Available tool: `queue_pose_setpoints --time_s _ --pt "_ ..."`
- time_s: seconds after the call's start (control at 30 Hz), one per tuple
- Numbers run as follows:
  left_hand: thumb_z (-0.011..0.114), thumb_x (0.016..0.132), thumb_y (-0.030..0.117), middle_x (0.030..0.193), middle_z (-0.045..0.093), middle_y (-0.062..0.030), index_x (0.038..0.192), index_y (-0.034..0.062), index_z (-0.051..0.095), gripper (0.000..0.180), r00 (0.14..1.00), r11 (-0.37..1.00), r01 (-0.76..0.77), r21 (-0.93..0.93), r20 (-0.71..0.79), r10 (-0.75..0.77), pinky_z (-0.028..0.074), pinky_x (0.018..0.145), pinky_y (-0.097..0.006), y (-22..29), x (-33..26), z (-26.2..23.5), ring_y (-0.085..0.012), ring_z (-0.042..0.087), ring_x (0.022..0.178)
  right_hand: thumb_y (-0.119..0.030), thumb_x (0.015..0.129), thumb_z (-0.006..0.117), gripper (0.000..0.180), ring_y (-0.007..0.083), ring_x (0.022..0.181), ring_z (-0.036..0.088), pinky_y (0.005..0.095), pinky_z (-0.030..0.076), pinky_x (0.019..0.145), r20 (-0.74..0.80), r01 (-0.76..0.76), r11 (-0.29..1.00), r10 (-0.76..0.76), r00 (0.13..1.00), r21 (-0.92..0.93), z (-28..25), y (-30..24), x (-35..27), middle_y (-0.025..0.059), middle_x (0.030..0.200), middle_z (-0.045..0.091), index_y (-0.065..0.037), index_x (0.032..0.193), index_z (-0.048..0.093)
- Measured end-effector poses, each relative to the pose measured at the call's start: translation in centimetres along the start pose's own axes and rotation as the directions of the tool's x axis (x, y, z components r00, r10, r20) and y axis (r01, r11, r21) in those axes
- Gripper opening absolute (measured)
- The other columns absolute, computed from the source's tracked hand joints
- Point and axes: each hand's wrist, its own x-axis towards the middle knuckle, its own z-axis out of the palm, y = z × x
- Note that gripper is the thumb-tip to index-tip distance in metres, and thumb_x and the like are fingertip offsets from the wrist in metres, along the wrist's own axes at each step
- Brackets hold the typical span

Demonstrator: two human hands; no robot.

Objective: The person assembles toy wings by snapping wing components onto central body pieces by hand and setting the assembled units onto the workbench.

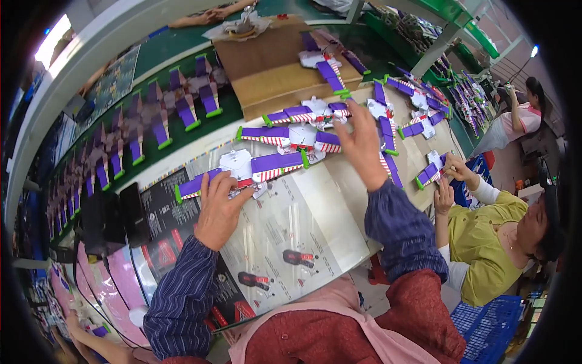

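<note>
My left hand (pixel 219 209) is closed on a toy wing set (pixel 235 162) with purple panels, a white middle, red-striped edges and green tips. Thumb and fingertips grip its lower middle, beside a small white-and-red part. Farther right, my right hand (pixel 364 145) reaches over more of these pieces, thumb and fingers apart. Its fingertips are at the right end of a similar wing set (pixel 297 113), and whether they touch it is hard to tell. Just below lies another purple wing set (pixel 303 134), partly behind my right hand.
A clear-covered printed sheet (pixel 291 224) covers the bench. Behind stands a cardboard box (pixel 260 73); rows of wing pieces (pixel 160 124) lie on the green belt at left. At right, a co-worker (pixel 497 242) in yellow-green handles another wing piece (pixel 430 171). A blue crate (pixel 488 324) sits below.
</note>
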Motion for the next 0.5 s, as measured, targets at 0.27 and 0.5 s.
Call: queue_pose_setpoints --time_s 0.27,0.5 --pt "0.063 0.083 -0.005 0.124 0.06 -0.0153 0.117 0.0136 0.076 0.041 0.992 0.991 -0.114 -0.074 -0.061 0.11 0.027 0.123 -0.064 0.2 7.1 4.6 -0.0383 0.05 0.138 -0.039 0.095 0.075 0.052 0.0319 0.08 0.069 0.0458 0.053 0.072 0.148 -0.415 0.906 0.401 0.904 0.082 3.9 8.7 11.0 0.0211 0.091 0.072 0.007 0.116 0.065" --pt "0.067 0.085 -0.006 0.142 0.056 -0.0197 0.13 0.009 0.073 0.048 0.964 0.99 0.038 -0.134 -0.256 -0.072 0.037 0.117 -0.057 3.2 2.5 4.1 -0.0448 0.047 0.139 -0.02 0.101 0.068 0.022 0.0066 0.072 0.052 0.0264 0.042 0.062 0.504 -0.608 0.611 0.362 0.784 0.507 0.2 -1.4 4.1 -0.0024 0.086 0.061 0.0 0.11 0.069"
